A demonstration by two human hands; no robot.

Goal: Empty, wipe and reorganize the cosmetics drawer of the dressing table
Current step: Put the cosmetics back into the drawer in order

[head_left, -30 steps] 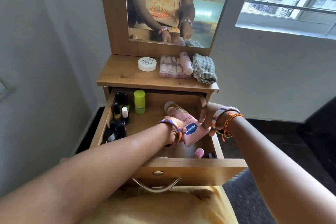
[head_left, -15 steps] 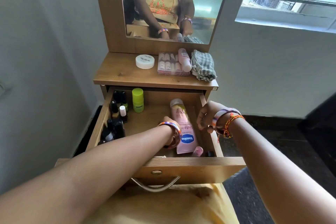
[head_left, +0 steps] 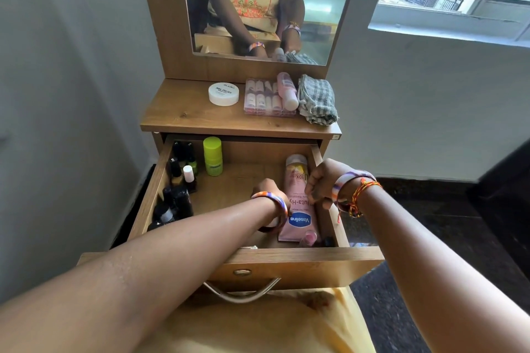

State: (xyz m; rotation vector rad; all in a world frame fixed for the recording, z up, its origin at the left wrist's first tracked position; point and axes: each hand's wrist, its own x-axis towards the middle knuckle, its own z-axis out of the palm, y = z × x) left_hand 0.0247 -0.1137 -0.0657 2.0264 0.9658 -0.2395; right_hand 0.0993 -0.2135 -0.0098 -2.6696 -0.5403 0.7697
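Reorganizing seems underway: the lotion tube [head_left: 298,203] lies along the drawer [head_left: 289,262]'s right side, right hand [head_left: 324,182] curled against it, left hand [head_left: 266,189]'s grip hidden; next, seat it flat.

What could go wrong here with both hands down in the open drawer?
1. The pink Vaseline lotion tube lies flat against the wooden drawer's right wall, with the right hand on it; the small pink-capped bottle at its foot might get knocked or buried.
2. The left hand reaches across the middle; a sweep left could topple the upright dark nail polish bottles like skittles.
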